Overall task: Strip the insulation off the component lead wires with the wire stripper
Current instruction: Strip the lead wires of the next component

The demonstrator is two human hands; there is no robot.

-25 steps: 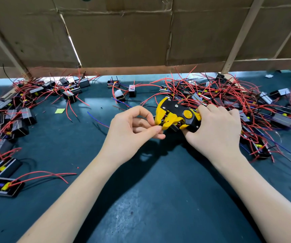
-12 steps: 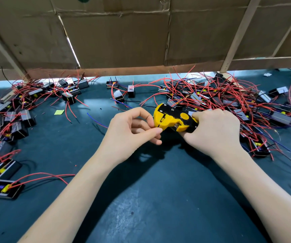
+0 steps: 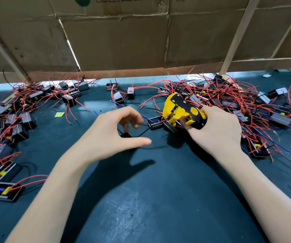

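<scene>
My right hand [image 3: 216, 130] grips a yellow and black wire stripper [image 3: 181, 109] at the middle right, its jaws spread and pointing left. Just below the jaws a small black boxed component [image 3: 154, 124] lies on the mat, with a thin black lead [image 3: 142, 133] and a blue lead running left from it. My left hand [image 3: 113, 135] hovers over the mat to the left of that component, thumb and fingers apart, holding nothing. The black lead passes under its fingers.
A dense pile of black components with red leads [image 3: 237, 100] lies behind and right of the stripper. Another pile [image 3: 10, 120] lines the left edge. A cardboard wall [image 3: 123, 41] closes the back. A small green paper scrap [image 3: 59, 114] lies on the dark green mat [image 3: 141, 199].
My left hand has let go of the lead it pinched at the jaws and spread its fingers. The stripper's jaws have sprung apart, and the component now lies on the mat.
</scene>
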